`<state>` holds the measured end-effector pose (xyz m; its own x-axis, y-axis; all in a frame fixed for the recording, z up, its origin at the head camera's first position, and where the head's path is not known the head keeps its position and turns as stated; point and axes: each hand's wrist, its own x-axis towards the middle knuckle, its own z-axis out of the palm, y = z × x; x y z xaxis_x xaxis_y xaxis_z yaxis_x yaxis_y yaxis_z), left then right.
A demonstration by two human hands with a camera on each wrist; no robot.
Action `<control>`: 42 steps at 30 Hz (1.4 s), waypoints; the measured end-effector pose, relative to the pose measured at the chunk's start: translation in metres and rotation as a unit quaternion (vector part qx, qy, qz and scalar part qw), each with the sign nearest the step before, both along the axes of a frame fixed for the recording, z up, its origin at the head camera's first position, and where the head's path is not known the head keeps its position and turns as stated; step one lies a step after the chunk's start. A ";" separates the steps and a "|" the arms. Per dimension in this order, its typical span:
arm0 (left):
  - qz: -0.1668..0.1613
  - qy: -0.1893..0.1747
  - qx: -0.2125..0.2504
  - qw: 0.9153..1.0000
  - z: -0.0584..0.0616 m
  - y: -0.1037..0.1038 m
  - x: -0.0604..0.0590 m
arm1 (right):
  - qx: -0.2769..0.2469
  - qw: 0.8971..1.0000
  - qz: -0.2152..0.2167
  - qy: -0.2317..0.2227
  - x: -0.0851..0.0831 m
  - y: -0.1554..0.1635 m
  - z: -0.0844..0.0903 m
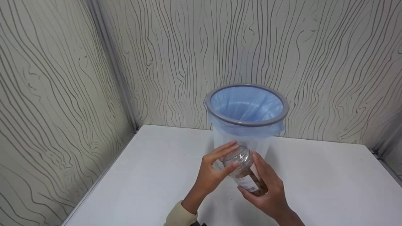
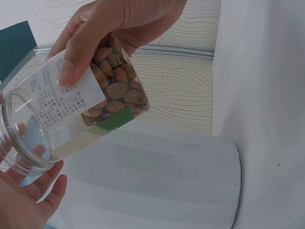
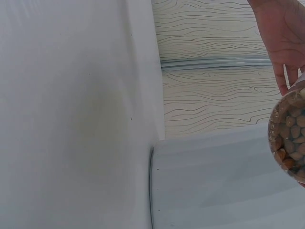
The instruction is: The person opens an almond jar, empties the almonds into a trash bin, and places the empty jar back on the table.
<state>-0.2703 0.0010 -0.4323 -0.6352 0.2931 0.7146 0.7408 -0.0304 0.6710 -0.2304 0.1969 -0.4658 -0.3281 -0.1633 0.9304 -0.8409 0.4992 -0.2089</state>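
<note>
Two hands on clear almond jar (image 1: 244, 171), right hand (image 1: 267, 188) gripping, left hand (image 1: 213, 171) pinching its mouth

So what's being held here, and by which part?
A clear jar of almonds, tilted over the table. The right hand grips its labelled body near the base; the left hand has its fingers at the mouth end.

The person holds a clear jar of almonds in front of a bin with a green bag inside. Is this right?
Not quite: the bag in the bin is light blue, not green, as the head view shows. The rest holds: the right hand holds the clear jar of almonds, the left hand at its mouth.
</note>
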 end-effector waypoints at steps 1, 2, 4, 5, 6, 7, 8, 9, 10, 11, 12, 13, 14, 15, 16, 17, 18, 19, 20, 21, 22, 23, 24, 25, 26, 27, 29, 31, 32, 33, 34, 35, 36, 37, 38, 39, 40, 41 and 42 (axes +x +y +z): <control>0.002 0.002 -0.001 1.000 0.000 0.000 0.000 | -0.001 1.000 0.000 -0.001 0.000 0.000 -0.001; 0.004 0.004 -0.001 1.000 0.000 0.000 0.000 | -0.001 1.000 0.000 -0.001 -0.001 0.000 -0.001; 0.008 0.006 -0.001 1.000 0.000 0.000 0.000 | 0.000 1.000 -0.002 -0.003 -0.001 0.001 -0.002; 0.009 0.005 -0.001 1.000 0.000 -0.001 -0.001 | 0.000 1.000 -0.003 -0.003 -0.001 0.001 -0.003; 0.010 0.003 0.000 1.000 0.000 -0.001 0.000 | 0.000 1.000 -0.004 -0.003 -0.001 0.001 -0.003; 0.010 0.001 0.000 1.000 0.000 -0.001 -0.001 | 0.000 1.000 -0.002 -0.002 -0.002 0.002 -0.003; 0.011 -0.001 0.000 1.000 0.001 -0.001 -0.001 | 0.000 1.000 -0.001 -0.001 -0.002 0.002 -0.003; 0.012 -0.002 0.001 1.000 0.001 -0.001 -0.001 | 0.000 1.000 -0.002 -0.002 -0.001 0.002 -0.003; 0.013 -0.005 0.001 1.000 0.001 -0.001 -0.001 | 0.000 1.000 -0.002 -0.002 -0.001 0.002 -0.003; 0.013 -0.007 0.001 1.000 0.001 -0.001 0.000 | 0.000 1.000 -0.002 -0.002 -0.001 0.002 -0.003; 0.013 -0.008 0.002 1.000 0.001 -0.001 -0.001 | 0.000 1.000 -0.002 -0.001 -0.001 0.001 -0.003; 0.012 -0.011 0.003 1.000 0.001 -0.002 -0.001 | 0.000 1.000 -0.003 -0.002 -0.001 0.001 -0.003; 0.012 -0.013 0.003 1.000 0.001 -0.002 -0.001 | 0.000 1.000 -0.005 -0.003 -0.001 0.001 -0.003; 0.012 -0.015 0.004 1.000 0.001 -0.002 -0.001 | 0.001 1.000 -0.008 -0.003 -0.001 0.001 -0.004; 0.013 -0.018 0.003 1.000 0.001 -0.002 -0.001 | 0.001 1.000 -0.008 -0.003 -0.001 0.001 -0.004; 0.012 -0.021 0.004 1.000 0.001 -0.003 -0.001 | 0.001 1.000 -0.008 -0.003 -0.001 0.001 -0.005; 0.012 -0.023 0.004 1.000 0.001 -0.003 -0.001 | 0.001 1.000 -0.008 -0.003 -0.002 0.001 -0.005; 0.012 -0.025 0.004 1.000 0.001 -0.003 -0.001 | 0.001 1.000 -0.005 -0.001 -0.002 0.002 -0.006; 0.015 -0.026 0.003 1.000 0.001 -0.003 -0.001 | 0.001 1.000 -0.004 0.000 -0.003 0.002 -0.007; 0.016 -0.024 0.002 1.000 0.001 -0.003 -0.001 | 0.001 1.000 -0.002 0.002 -0.004 0.003 -0.007; 0.017 -0.024 0.001 1.000 0.001 -0.003 -0.001 | 0.002 1.000 0.001 0.003 -0.005 0.004 -0.009; 0.017 -0.023 0.001 1.000 0.001 -0.003 -0.001 | 0.002 1.000 0.003 0.004 -0.006 0.005 -0.010; 0.017 -0.023 0.001 1.000 0.001 -0.003 -0.002 | 0.002 1.000 0.005 0.005 -0.007 0.006 -0.011; 0.018 -0.023 0.000 1.000 0.001 -0.003 -0.002 | 0.003 1.000 0.006 0.006 -0.007 0.006 -0.012; 0.018 -0.024 -0.001 1.000 0.001 -0.003 -0.002 | 0.003 1.000 0.006 0.006 -0.008 0.007 -0.012; 0.018 -0.024 -0.001 1.000 0.001 -0.004 -0.002 | 0.003 1.000 0.007 0.005 -0.008 0.007 -0.013; 0.019 -0.029 -0.002 0.999 0.001 -0.004 -0.001 | 0.003 1.000 0.007 0.004 -0.008 0.007 -0.013; 0.020 -0.034 -0.001 0.999 0.002 -0.004 -0.001 | 0.002 1.000 0.006 0.003 -0.008 0.007 -0.013; 0.020 -0.037 0.000 0.999 0.002 -0.004 -0.001 | 0.002 1.000 0.007 0.003 -0.008 0.007 -0.013; 0.020 -0.039 0.001 0.999 0.002 -0.004 -0.001 | 0.001 1.000 0.007 0.002 -0.008 0.007 -0.013; 0.020 -0.041 0.002 0.999 0.002 -0.004 -0.001 | 0.001 1.000 0.007 0.002 -0.007 0.007 -0.013; 0.021 -0.044 0.003 0.999 0.002 -0.004 -0.001 | 0.001 1.000 0.007 0.002 -0.007 0.007 -0.013; 0.021 -0.046 0.004 0.999 0.002 -0.004 -0.001 | 0.001 1.000 0.008 0.003 -0.008 0.007 -0.013; 0.022 -0.047 0.005 0.999 0.002 -0.004 -0.001 | 0.001 1.000 0.008 0.003 -0.008 0.007 -0.012; 0.023 -0.049 0.007 0.999 0.002 -0.004 -0.001 | 0.001 1.000 0.008 0.003 -0.008 0.007 -0.012; 0.024 -0.051 0.008 0.998 0.002 -0.004 -0.001 | 0.001 1.000 0.008 0.003 -0.008 0.007 -0.012; 0.026 -0.052 0.010 0.998 0.002 -0.004 -0.001 | 0.001 1.000 0.009 0.003 -0.008 0.007 -0.012; 0.028 -0.055 0.011 0.998 0.001 -0.005 -0.001 | 0.001 1.000 0.009 0.002 -0.008 0.007 -0.011; 0.030 -0.057 0.013 0.998 0.001 -0.005 -0.001 | 0.001 1.000 0.008 0.002 -0.008 0.007 -0.011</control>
